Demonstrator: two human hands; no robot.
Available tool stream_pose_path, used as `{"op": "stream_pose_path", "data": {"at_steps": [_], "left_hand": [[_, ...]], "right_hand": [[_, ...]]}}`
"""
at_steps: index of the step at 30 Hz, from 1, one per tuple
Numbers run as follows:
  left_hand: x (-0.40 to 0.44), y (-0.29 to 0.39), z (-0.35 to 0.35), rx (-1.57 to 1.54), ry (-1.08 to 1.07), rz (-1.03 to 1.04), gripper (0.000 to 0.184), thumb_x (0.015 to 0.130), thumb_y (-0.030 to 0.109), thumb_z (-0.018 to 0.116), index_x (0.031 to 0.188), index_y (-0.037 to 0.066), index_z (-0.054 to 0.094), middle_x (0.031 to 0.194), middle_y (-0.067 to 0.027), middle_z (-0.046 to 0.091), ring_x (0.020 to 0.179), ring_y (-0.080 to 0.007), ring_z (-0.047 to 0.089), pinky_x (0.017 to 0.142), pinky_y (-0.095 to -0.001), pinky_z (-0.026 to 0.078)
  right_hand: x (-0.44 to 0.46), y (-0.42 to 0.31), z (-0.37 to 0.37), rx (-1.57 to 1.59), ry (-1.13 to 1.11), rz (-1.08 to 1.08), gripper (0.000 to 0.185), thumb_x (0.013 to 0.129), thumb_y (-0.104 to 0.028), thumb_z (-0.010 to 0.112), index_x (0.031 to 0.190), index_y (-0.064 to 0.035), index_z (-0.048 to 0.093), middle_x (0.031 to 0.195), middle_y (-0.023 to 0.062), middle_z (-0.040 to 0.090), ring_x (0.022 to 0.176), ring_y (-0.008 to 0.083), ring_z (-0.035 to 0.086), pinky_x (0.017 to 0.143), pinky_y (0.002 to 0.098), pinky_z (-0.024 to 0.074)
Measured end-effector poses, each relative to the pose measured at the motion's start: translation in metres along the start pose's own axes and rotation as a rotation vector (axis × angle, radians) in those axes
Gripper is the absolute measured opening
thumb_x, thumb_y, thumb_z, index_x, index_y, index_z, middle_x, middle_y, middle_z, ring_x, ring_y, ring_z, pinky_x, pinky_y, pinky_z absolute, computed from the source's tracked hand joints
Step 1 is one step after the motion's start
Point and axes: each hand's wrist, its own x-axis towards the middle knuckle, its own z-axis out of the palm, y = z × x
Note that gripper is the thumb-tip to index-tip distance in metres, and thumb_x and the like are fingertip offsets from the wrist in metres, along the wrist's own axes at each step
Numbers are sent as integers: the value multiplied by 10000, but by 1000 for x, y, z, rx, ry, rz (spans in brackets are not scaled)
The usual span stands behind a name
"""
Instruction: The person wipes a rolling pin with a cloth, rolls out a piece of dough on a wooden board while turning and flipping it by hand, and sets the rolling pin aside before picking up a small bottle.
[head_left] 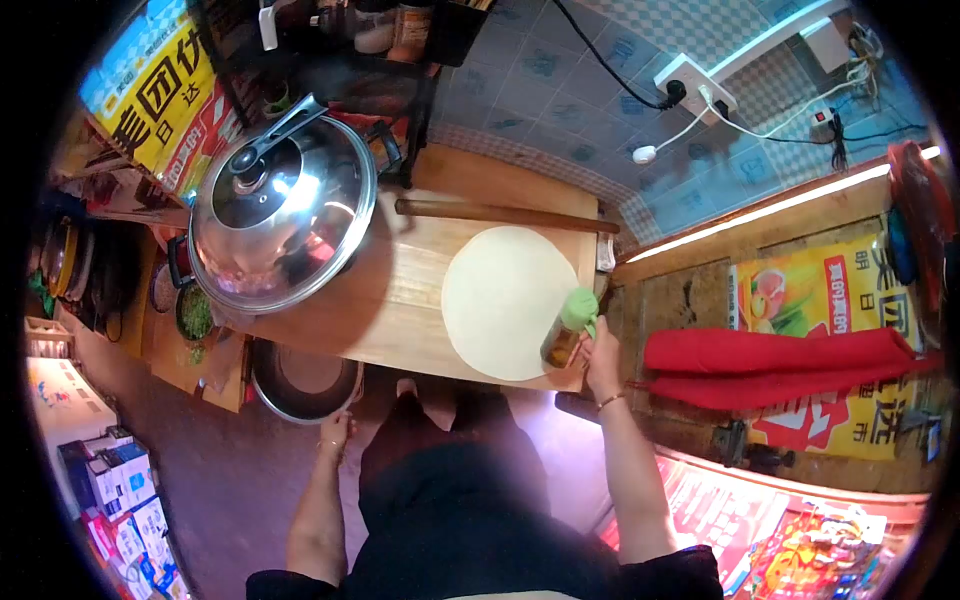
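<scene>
My right hand (599, 362) is closed on the green handle of an oil bottle (562, 345). The bottle has a green lid (579, 305), holds some amber liquid and leans over the lower right edge of a thin round sheet of dough (505, 290). The dough lies flat on a wooden board (400, 325). My left hand (337, 428) is closed at the near rim of a dark frying pan (300, 408), beside the board's front left edge. The pan's handle is mostly hidden by my fingers.
A rolling pin (505, 215) lies along the board's back edge. A large domed steel lid (330, 235) covers the left end. Chopped greens (196, 312) sit in a bowl at left. Red cloth (780, 362) lies on the right-hand surface, and power cords (675, 95) hang from the wall.
</scene>
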Motion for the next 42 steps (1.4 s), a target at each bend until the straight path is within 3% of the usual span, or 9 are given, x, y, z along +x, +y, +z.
{"op": "stream_pose_path", "data": {"at_steps": [9,15,19,23,25,27,31,36,42], "left_hand": [[-13,-10,-5,-14,59,69,223,925,211,509,894,23,626,714,-50,603,525,-135,562,461,-257,455],[-24,-10,-10,-34,57,4,206,926,205,508,922,29,614,715,-51,607,559,-137,573,476,-265,466],[-10,-16,-11,-32,47,3,211,923,214,511,915,30,614,703,-51,604,558,-137,571,474,-258,454],[-26,9,-10,49,48,-15,226,928,216,503,911,21,615,706,-53,604,560,-134,571,474,-260,448],[-32,20,-9,100,46,-20,230,928,218,503,905,20,616,710,-54,607,562,-134,573,480,-262,454],[-28,12,-12,154,40,-23,234,928,220,503,899,19,618,715,-55,610,565,-134,575,485,-264,459],[-3,-13,-17,31,9,4,243,927,229,507,885,18,619,723,-60,616,577,-138,585,508,-268,479],[1,1,-17,28,-12,-31,246,930,239,512,890,20,617,726,-64,619,578,-141,585,514,-271,489],[6,24,-10,126,-92,26,270,932,263,520,919,6,601,718,-67,619,581,-156,598,526,-286,509]], "right_hand": [[-14,9,0,-215,-103,174,485,919,-424,497,582,-76,497,442,-44,345,343,90,285,364,251,251],[-13,52,1,-413,-231,-137,452,943,-346,448,652,-20,565,523,-5,461,455,94,423,449,273,345],[-25,50,-9,-560,-256,-12,466,937,-359,459,646,-13,573,521,4,479,441,98,434,427,273,343],[-28,63,-27,-332,-266,141,415,931,-358,508,703,-22,597,568,13,533,442,62,448,395,218,328],[-36,63,-35,-415,-264,97,404,930,-329,501,722,1,608,583,32,553,472,78,480,431,248,374],[-36,73,-52,-654,-283,-245,421,923,-316,472,674,5,581,557,43,533,517,136,527,493,286,399],[-22,89,-87,-707,-164,-44,396,907,-309,480,693,11,573,579,84,528,560,138,508,555,308,416],[-35,78,-88,-456,-143,-37,398,961,-340,471,701,-58,575,548,-40,462,445,61,386,420,196,283],[-40,82,-108,-532,-36,-9,377,958,-345,463,735,-69,590,611,-35,511,519,47,439,452,208,349]]}}
